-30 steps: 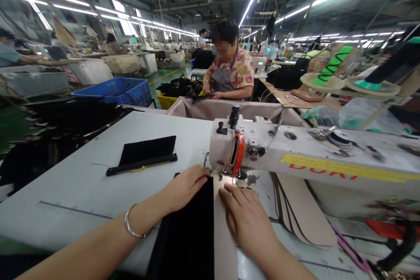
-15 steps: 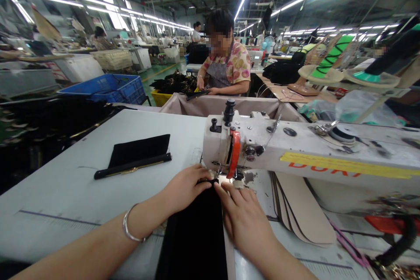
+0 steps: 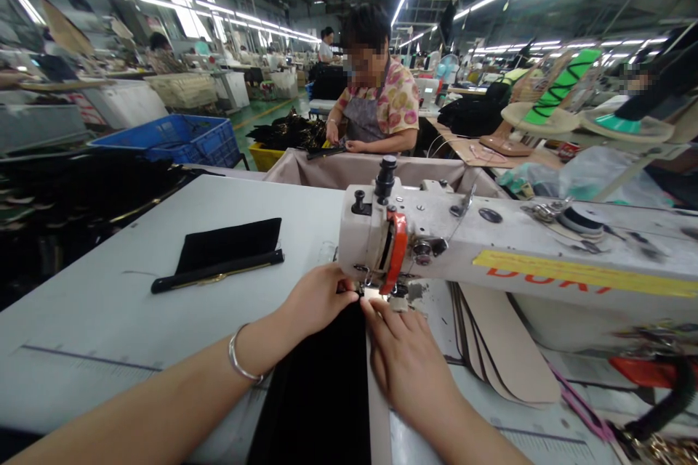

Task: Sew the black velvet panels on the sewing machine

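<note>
A long strip of black fabric (image 3: pixel 321 385) runs from the table's front edge up to the needle area of a white sewing machine (image 3: pixel 430 221). At its far end, just left of the presser foot, my left hand (image 3: pixel 319 301) pinches the fabric between thumb and fingers; a silver bangle circles that wrist. Flat along the strip's right edge lies my right hand (image 3: pixel 406 349), fingers stretched toward the needle and fingertips touching the fabric. A beige layer shows beside the black one under this hand. The fingertips of my left hand are partly hidden by the machine head.
A black piece with a zipper (image 3: pixel 221 254) lies on the table at left. Beige rounded panels (image 3: pixel 507 356) and pink-handled scissors (image 3: pixel 581 403) are at right. Behind the machine hangs a fabric-lined bin (image 3: pixel 321 171); a co-worker (image 3: pixel 376 102) handles black pieces beyond it.
My left hand has shifted slightly right and up, its thumb and fingers drawn closer at the fabric's end. My right hand stays nearly in place. The view has moved a little.
</note>
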Motion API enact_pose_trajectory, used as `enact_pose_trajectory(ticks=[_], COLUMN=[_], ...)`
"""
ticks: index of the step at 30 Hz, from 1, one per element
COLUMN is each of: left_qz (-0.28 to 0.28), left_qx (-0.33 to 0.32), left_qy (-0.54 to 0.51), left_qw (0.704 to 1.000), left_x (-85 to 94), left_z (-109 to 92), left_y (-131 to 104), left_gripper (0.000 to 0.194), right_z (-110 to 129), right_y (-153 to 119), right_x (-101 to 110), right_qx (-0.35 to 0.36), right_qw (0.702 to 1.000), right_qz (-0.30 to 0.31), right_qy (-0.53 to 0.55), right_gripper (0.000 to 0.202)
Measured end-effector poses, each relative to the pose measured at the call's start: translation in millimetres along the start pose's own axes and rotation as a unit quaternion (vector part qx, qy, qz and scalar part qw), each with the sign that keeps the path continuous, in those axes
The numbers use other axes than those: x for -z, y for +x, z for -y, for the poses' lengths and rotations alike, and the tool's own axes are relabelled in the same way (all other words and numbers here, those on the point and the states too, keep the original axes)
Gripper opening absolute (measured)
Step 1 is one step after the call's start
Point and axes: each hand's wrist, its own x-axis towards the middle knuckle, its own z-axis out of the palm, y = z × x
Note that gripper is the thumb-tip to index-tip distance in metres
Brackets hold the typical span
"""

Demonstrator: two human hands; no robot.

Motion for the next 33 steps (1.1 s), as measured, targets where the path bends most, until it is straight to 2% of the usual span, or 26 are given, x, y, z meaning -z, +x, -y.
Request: enact_pose_trajectory(ticks=[8, 11, 14, 16, 27, 31, 33], left_qz=[-0.024, -0.041, -0.015, -0.005, -0.013, -0.011, 0.020], left_qx=[-0.025, -0.085, -0.154, -0.174, -0.183, -0.201, -0.222], left_qy=[0.021, 0.075, 0.130, 0.157, 0.198, 0.214, 0.195], left_qw=[0.999, 0.993, 0.979, 0.972, 0.963, 0.956, 0.955], left_x=[-3.2, -4.1, -7.6, -9.8, -15.0, -11.0, -5.0], left_z=[0, -3, -5, -4, -4, -11, -17], left_y=[0, -17, -38, -46, -40, -56, -71], left_gripper=[0.012, 0.011, 0.018, 0.024, 0.025, 0.030, 0.032], right_z=[0, 0, -1, -2, -2, -3, -3], right_y=[1, 0, -1, -1, -3, -3, -3], right_x=[0, -1, -2, -2, -7, -7, -8], right_qx=[-0.007, -0.010, -0.007, -0.004, -0.004, -0.003, -0.005], right_qw=[1.000, 1.000, 1.000, 1.000, 1.000, 1.000, 1.000], right_qz=[0.012, 0.010, -0.001, -0.006, -0.019, -0.023, -0.023], right_qy=[0.000, 0.007, 0.008, 0.008, -0.003, -0.005, -0.010], right_gripper=[0.058, 0.053, 0.052, 0.054, 0.053, 0.053, 0.053])
